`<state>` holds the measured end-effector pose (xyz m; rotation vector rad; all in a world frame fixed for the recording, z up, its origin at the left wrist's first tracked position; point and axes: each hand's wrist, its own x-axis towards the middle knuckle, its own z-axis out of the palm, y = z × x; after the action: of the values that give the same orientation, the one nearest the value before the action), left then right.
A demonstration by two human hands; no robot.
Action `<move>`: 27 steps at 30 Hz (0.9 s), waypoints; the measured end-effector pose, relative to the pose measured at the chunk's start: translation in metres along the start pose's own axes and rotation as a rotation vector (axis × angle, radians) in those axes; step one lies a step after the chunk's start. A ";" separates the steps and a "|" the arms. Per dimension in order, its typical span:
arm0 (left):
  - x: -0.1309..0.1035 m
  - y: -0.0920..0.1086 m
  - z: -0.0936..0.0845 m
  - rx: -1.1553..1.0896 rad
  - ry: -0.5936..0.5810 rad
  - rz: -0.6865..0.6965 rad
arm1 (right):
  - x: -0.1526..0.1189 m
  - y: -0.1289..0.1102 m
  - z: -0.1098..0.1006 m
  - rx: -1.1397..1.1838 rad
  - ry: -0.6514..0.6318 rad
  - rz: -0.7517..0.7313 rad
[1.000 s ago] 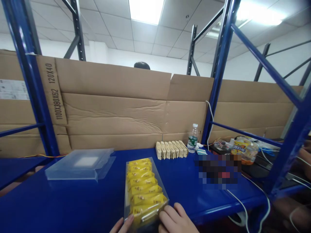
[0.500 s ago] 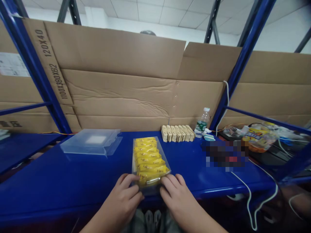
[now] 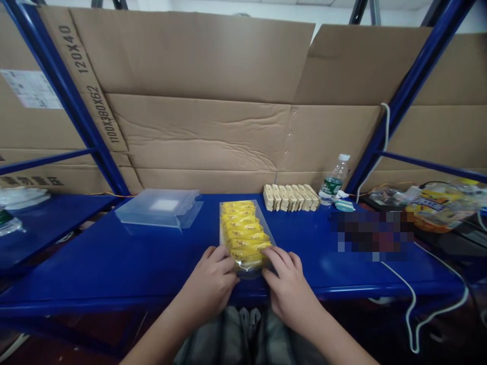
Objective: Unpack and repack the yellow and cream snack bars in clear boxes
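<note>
Packet tray point(image 3: 243, 230) — near end pinched between left hand point(image 3: 213, 281) and right hand point(image 3: 287, 286).

Even, fairly bright light falls from above, with soft sheen on the blue shelf top point(image 3: 114, 263) toward 9 o'clock. Below its front edge, at 6 o'clock, all is dim. Straight posts bow at the edges. A pixelated patch sits at 3 o'clock.

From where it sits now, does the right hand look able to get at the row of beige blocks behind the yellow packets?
Probably yes. The right hand rests at the clear pack of yellow packets, and only bare blue shelf lies between it and the beige blocks.
</note>
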<state>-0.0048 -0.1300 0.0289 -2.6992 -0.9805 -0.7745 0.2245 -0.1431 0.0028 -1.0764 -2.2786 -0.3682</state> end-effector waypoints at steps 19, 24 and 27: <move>-0.008 0.007 0.011 0.164 0.095 0.084 | -0.003 -0.005 0.011 -0.087 0.081 -0.037; -0.005 0.013 0.007 0.263 0.049 0.102 | -0.005 -0.009 0.007 -0.234 0.057 -0.134; 0.003 0.018 0.002 0.340 0.011 0.114 | -0.003 -0.010 0.002 -0.286 0.009 -0.173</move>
<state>0.0092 -0.1412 0.0296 -2.4288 -0.8583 -0.5445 0.2173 -0.1509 -0.0005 -1.0101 -2.3672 -0.7866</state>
